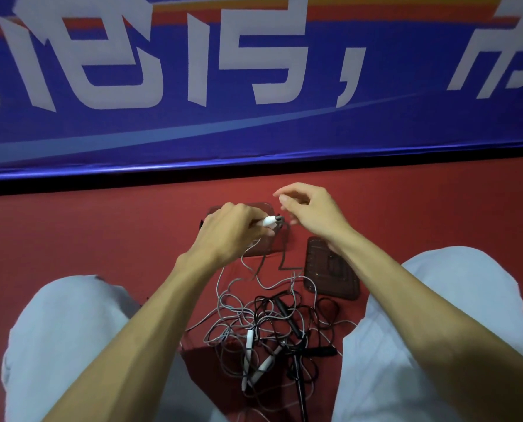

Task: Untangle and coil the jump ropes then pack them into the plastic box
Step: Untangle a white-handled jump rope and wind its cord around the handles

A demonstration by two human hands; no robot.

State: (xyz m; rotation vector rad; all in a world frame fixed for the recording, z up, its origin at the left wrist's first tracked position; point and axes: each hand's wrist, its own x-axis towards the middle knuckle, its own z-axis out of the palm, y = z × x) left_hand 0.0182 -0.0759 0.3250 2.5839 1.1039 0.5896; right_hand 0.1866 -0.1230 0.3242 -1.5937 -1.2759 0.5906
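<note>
A tangle of grey and black jump ropes (272, 324) lies on the red floor between my knees. White handles (249, 345) and black handles (287, 312) stick out of the pile. My left hand (229, 226) grips one white handle (270, 221) above a clear plastic box (280, 242); a grey cord runs from that handle down to the pile. My right hand (309, 214) hovers just right of the handle with fingers loosely curled; I cannot make out a cord in it. The clear box lid (330, 269) lies to the right of the box.
My knees in light trousers (71, 345) frame the pile on both sides. A blue banner (254, 102) with large white characters stands upright just beyond the box, with a black strip at its base.
</note>
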